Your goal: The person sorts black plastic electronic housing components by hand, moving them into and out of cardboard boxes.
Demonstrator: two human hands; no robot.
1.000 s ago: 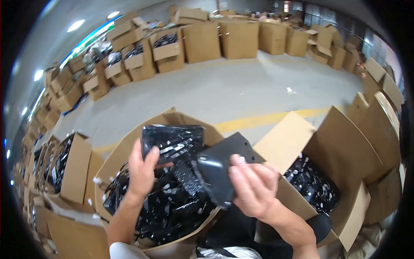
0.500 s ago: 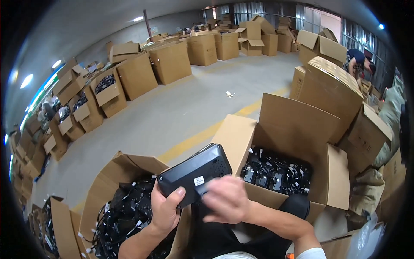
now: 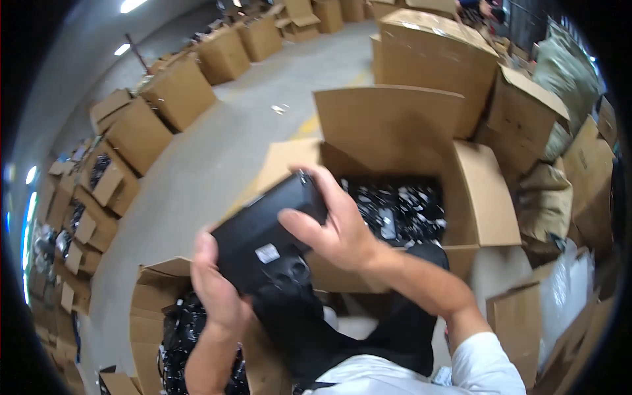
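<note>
Between my hands is a flat black plastic device (image 3: 249,232), tilted, with a small white label on the side facing me. Its exact kind is not shown. A dark rounded part (image 3: 296,268) sticks out near its lower edge. My left hand (image 3: 220,289) grips the left end. On the other end, my right hand (image 3: 336,224) has its fingers over the upper edge and its thumb on the back. Below the left hand stands an open carton (image 3: 148,313) of black parts and cables. Beyond the right hand is another open carton (image 3: 388,122) holding black units in rows.
Large closed cartons (image 3: 434,56) stand beyond the right carton. Sacks (image 3: 543,201) and clear plastic wrap (image 3: 559,316) lie at the right. A row of cartons (image 3: 138,131) lines the far left side across the grey floor (image 3: 230,138). Another person (image 3: 477,10) is partly seen at the top.
My right hand has moved from beside the label up to the device's right end and holds it there. The view has turned right and down; the device sits slightly lower left.
</note>
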